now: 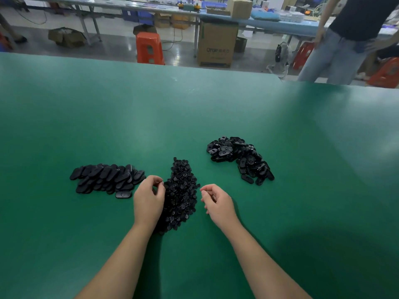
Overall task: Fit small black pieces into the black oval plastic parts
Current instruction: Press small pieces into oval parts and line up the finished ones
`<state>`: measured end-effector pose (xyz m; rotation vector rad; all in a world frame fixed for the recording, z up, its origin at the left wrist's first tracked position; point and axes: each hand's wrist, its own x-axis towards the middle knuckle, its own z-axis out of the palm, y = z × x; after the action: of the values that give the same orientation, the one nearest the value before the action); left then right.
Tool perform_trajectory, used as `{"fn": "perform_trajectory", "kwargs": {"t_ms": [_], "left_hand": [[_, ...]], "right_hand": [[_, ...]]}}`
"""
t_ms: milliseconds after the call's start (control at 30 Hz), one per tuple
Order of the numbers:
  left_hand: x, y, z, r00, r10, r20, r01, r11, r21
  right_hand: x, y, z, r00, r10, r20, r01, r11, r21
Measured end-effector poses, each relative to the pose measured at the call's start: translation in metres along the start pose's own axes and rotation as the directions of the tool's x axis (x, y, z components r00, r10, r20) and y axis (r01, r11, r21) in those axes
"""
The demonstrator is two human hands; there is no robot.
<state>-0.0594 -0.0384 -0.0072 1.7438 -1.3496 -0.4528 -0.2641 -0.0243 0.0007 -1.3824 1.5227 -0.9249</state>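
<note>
Green table [216, 108] fills most of the frame at a workshop, its far edge giving way to a grey floor with an orange stool [149, 48], a cardboard box [217, 45] and a long blue workbench [269, 23] cluttered with boxes; a person in jeans [336, 50] stands at the upper right. Two bare forearms reach in from the bottom edge. Three dark heaps lie on the table. To the right, well apart from the hands, a loose pile of oval parts [239, 158] lies scattered, many with their hollow sides up. To the left, a neater stack of oval parts [105, 178] lies with smooth backs up, and one single oval part [123, 194] rests just at its near edge. Between the two, a long heap of small black pieces [182, 190] runs toward the person. The left hand [149, 199] rests against the left edge of that heap, its grip curled with thumb and forefinger drawn together at the heap's rim; whether a piece is pinched there cannot be made out. The right hand [217, 202] hovers just beside the heap's right edge, fingers loosely curled toward the palm, thumb and fingertips slightly apart, holding nothing that shows.
</note>
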Motion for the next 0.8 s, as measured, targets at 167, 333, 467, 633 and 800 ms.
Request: {"fn": "perform_trajectory", "kwargs": {"t_ms": [167,333,467,633,800], "left_hand": [[0.001,-0.001,0.000,0.998,-0.058,-0.041,0.055,0.997,-0.061],[0.000,0.000,0.000,0.996,-0.076,-0.042,0.073,0.994,-0.077],[0.001,0.001,-0.001,0.996,-0.080,-0.047,0.077,0.994,-0.075],[0.001,0.002,-0.001,0.995,-0.085,-0.050,0.081,0.995,-0.065],[0.000,0.000,-0.001,0.994,-0.101,-0.037,0.098,0.992,-0.074]], "right_hand": [[0.012,0.001,-0.040,0.999,-0.038,-0.030,0.028,0.956,-0.293],[0.026,0.013,-0.089,0.963,0.003,-0.268,-0.189,0.714,-0.674],[0.028,0.019,-0.096,0.954,0.082,-0.288,-0.265,0.681,-0.682],[0.016,0.016,-0.073,0.984,-0.037,-0.174,-0.101,0.686,-0.721],[0.018,0.013,-0.057,0.991,-0.022,-0.131,-0.080,0.690,-0.720]]}}
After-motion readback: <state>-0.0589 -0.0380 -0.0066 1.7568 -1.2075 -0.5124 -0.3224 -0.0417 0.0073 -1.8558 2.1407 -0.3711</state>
